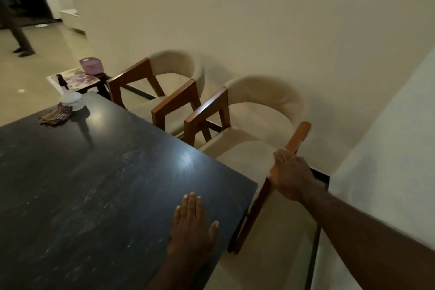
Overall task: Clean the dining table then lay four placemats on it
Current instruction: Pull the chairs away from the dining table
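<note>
Two chairs crowd the counter (94,172); my right hand (290,175) grips the nearer chair (263,110), left hand (191,226) flat, fingers open; purple tub's (91,65) contents hidden.

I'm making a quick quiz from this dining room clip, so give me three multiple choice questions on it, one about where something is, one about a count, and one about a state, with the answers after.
1. Where does the folded cloth lie?
A. on the far end of the table, beside the spray bottle
B. on a chair seat
C. under the left hand

2. How many cream chairs stand along the wall side of the table?
A. one
B. two
C. four

3. What is the right hand doing?
A. resting flat on the table
B. holding the spray bottle
C. gripping the wooden armrest of the near chair

Answers:
1. A: the cloth sits on the dark table next to the spray bottle.
2. B: a far chair and a near chair show.
3. C: the right hand wraps the armrest; the left hand lies flat on the table.
</note>
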